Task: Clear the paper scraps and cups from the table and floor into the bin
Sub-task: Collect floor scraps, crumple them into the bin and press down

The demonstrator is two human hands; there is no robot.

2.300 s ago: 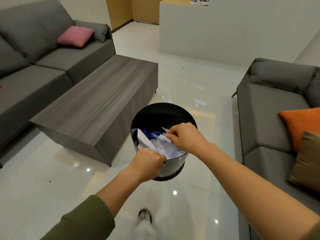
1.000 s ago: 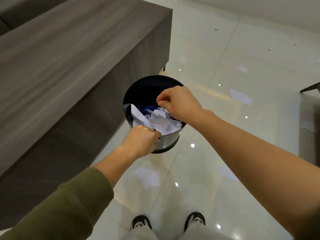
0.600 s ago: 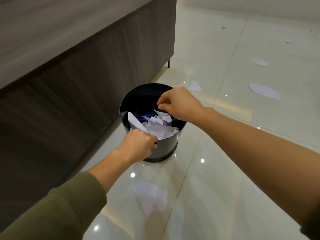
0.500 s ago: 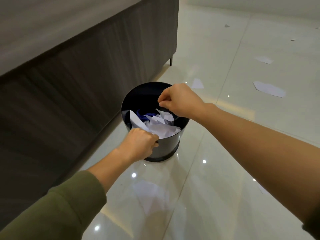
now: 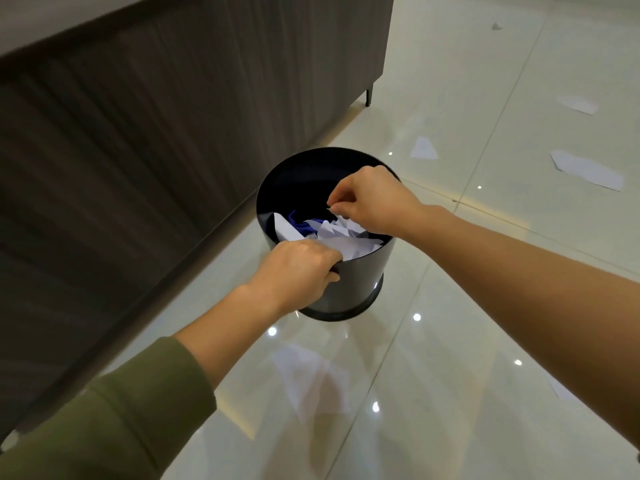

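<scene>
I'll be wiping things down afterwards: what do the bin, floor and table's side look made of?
Bin: smooth black metal or plastic, cannot tell which; semi-gloss wall with a glint. Floor: glossy pale tile, with grout lines and mirrored lights. Table's side: matt dark wood grain, perhaps laminate or veneer.

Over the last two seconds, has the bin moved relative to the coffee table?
Yes. The bin has travelled from the coffee table's near corner along its long side, toward the far leg.

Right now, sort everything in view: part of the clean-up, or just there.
Job: bin, gripped at the rim by the left hand; crumpled paper inside it; paper scraps on the floor beyond.
Just there: table, its leg.
</scene>
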